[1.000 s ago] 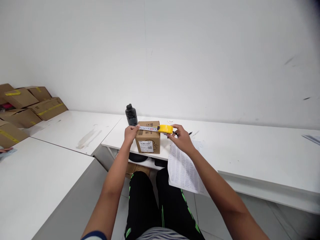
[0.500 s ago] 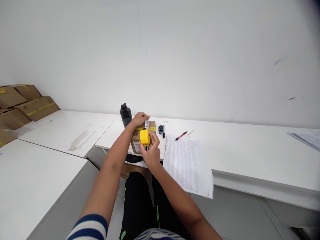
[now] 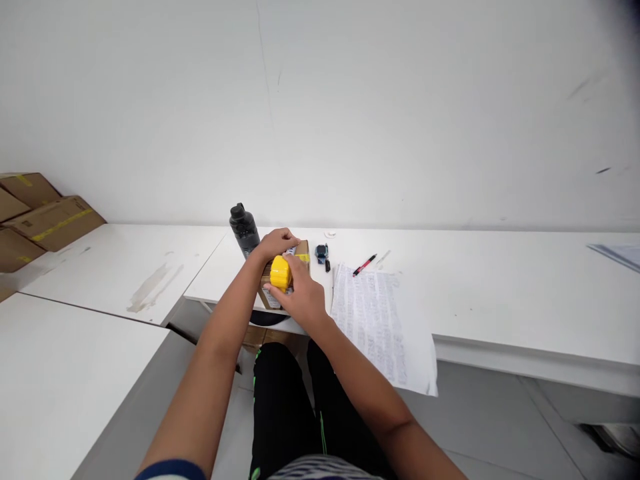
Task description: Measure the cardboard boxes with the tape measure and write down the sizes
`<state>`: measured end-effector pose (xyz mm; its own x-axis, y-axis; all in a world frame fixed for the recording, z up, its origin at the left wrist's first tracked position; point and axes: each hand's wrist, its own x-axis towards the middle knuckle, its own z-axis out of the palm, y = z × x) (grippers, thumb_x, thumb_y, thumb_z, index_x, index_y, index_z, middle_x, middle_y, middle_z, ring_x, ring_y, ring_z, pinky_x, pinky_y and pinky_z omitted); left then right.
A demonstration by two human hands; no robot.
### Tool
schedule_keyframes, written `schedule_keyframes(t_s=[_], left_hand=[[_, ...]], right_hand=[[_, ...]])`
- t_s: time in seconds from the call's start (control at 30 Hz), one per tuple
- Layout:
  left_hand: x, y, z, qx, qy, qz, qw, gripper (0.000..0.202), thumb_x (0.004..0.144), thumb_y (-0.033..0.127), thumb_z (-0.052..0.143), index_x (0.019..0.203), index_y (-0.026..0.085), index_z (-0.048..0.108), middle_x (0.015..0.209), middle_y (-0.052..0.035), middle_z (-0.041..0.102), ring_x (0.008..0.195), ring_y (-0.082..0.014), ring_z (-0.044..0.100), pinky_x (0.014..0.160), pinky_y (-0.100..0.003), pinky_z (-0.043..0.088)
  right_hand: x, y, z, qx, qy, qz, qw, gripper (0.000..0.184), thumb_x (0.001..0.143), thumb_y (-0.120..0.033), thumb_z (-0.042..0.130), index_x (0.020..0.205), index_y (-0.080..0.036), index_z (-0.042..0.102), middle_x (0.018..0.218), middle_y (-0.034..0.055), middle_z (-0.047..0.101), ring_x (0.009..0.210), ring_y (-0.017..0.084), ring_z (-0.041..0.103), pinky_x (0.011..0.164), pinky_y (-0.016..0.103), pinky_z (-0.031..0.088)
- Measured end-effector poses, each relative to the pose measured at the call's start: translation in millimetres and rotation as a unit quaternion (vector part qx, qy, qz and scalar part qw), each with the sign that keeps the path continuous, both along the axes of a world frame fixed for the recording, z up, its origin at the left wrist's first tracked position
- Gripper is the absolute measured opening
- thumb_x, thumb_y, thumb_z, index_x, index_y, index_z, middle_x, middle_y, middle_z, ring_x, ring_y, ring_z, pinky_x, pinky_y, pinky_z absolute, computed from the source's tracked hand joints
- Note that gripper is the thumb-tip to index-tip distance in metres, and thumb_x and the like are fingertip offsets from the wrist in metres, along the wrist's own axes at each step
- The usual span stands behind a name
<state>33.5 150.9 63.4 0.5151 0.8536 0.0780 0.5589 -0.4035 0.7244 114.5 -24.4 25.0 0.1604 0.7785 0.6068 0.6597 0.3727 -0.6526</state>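
Observation:
A yellow tape measure (image 3: 281, 273) is in my right hand (image 3: 307, 297), whose thumb and fingers wrap its case. It is above the near part of a small cardboard box (image 3: 303, 247) sealed with yellow tape. At the box's far top edge, the fingers of my left hand (image 3: 277, 243) are bent together at the end of a pale printed strip (image 3: 291, 251). The strip lies between my two hands. My forearms and hands cover much of the box. Just behind my left hand stands a dark bottle (image 3: 245, 229).
Right of the box lie a wristwatch (image 3: 321, 252), a small black cap-like piece (image 3: 327, 266) and a red-black pen (image 3: 365, 265). Written sheets (image 3: 383, 327) overhang the white table's (image 3: 500, 287) front edge. Cardboard boxes (image 3: 65, 223) are stacked at the far left. More papers (image 3: 617, 253) lie far right.
My right hand has turned and shifted slightly left with the tape measure, its fingers now over the top. My left fingers have lowered to the box's far edge. The view has shifted slightly.

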Motion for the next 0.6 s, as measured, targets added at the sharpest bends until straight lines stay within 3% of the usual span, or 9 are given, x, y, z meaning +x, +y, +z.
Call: schedule_keyframes(t_s=[0.17,0.37,0.47,0.6], left_hand=[[3.3,-2.7,0.8,0.016,0.012,-0.003,1.000,0.028,0.075,0.046,0.066,0.084,0.020,0.067,0.089,-0.0034,0.070,0.082,-0.0181,0.063,0.074,-0.030,0.050],[0.5,-5.3,3.8,0.004,0.013,-0.005,1.000,0.033,0.077,0.052,0.066,0.086,0.020,0.066,0.089,-0.0042,0.070,0.078,-0.0186,0.062,0.072,-0.032,0.050],[-0.4,-5.3,2.5,0.007,0.007,-0.009,1.000,0.035,0.076,0.054,0.066,0.085,0.019,0.065,0.089,-0.0040,0.069,0.077,-0.0182,0.062,0.071,-0.031,0.050],[1.3,-2.3,-1.3,-0.003,0.003,-0.008,1.000,0.035,0.077,0.053,0.065,0.084,0.019,0.063,0.086,-0.0035,0.069,0.075,-0.0176,0.062,0.066,-0.030,0.049]], right_hand=[[4.4,-5.9,-7.6,0.099,0.034,0.008,0.994,0.064,0.083,-0.058,0.064,0.134,-0.020,0.053,0.127,0.0122,0.064,0.117,0.026,0.062,0.091,0.038,0.057],[-13.7,-35.2,-20.3,0.139,-0.060,0.068,0.986,0.064,0.076,-0.065,0.068,0.127,-0.026,0.062,0.117,0.0117,0.062,0.093,0.022,0.068,0.073,0.033,0.060],[-18.9,-45.1,-23.2,0.112,-0.045,0.074,0.990,0.064,0.079,-0.064,0.066,0.131,-0.027,0.060,0.121,0.0120,0.060,0.098,0.023,0.067,0.077,0.035,0.060],[-10.6,-38.5,-18.8,0.023,0.022,0.038,0.999,0.065,0.082,-0.059,0.066,0.138,-0.029,0.054,0.131,0.0105,0.058,0.110,0.025,0.064,0.082,0.035,0.060]])
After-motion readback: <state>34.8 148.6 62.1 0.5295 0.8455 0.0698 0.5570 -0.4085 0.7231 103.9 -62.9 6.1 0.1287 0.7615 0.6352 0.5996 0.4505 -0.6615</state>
